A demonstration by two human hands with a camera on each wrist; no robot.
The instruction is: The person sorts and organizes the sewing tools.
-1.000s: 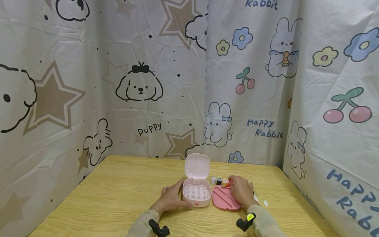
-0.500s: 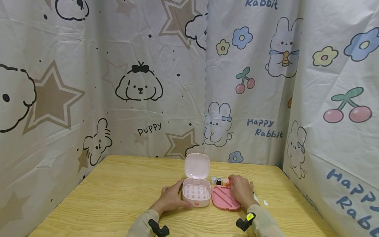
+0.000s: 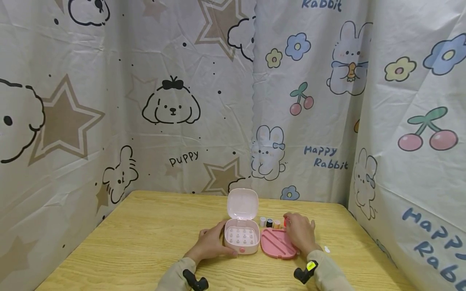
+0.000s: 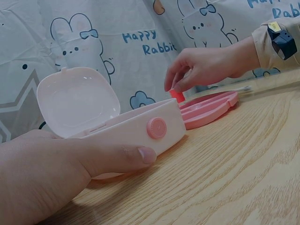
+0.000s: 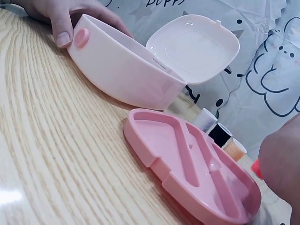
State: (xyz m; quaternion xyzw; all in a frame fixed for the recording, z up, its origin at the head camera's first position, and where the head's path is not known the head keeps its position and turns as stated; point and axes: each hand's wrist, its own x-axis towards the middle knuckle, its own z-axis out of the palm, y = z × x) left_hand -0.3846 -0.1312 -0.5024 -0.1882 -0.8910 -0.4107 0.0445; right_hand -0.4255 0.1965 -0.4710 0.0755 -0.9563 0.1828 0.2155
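The left sleeve (image 3: pixel 172 278) and right sleeve (image 3: pixel 330 275) are plain beige.
Low in the frame, the black left wrist device (image 3: pixel 198 283) and right wrist device (image 3: pixel 301 276) share a stubby, bent shape; the right one carries a yellow label (image 3: pixel 311 266).

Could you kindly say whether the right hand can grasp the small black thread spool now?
Probably not: the right hand pinches a cylindrical red spool, and an orange thread spool stands between that and the black spool.

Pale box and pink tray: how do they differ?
The pale box has high walls; the pink tray is shallow. The box has a raised lid; the tray shows none. The box has rows of small pegs; the tray is split into compartments. Both rest on the table.
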